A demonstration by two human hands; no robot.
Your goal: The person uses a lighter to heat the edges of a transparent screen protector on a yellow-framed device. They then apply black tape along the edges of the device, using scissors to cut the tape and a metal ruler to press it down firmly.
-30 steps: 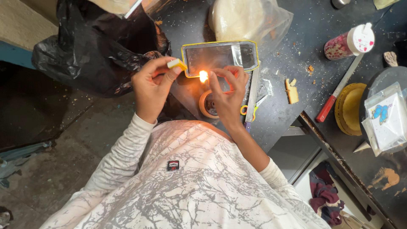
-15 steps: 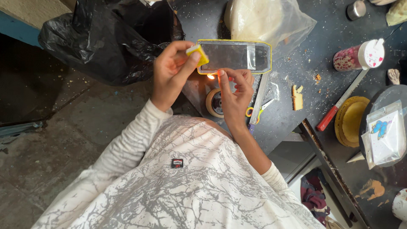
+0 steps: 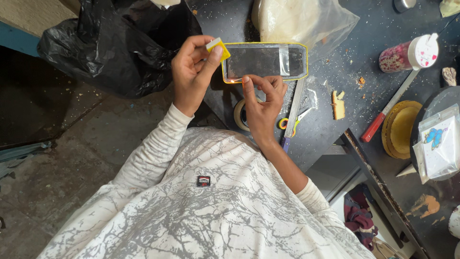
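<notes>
Your left hand (image 3: 191, 72) pinching small yellow matchbox (image 3: 219, 48), grip closed, raised beside corner of yellow-edged clear pouch (image 3: 265, 61) lying on dark surface (image 3: 335, 129). Your right hand (image 3: 262, 103) pinching lit match (image 3: 236, 80) between thumb and forefinger, flame touching pouch's near edge, wrist bending up from your chest.

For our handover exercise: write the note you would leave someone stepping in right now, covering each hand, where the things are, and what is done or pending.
Left hand: pinch grip on a small yellow matchbox, raised above the bench.
Right hand: pinching a thin match, a small flame at its tip, by the lower left edge of the clear yellow-rimmed pouch on the dark bench.
Done: match lit.
Left: pouch's edge shows no visible change.
Nearby: tape roll, scissors.
</notes>
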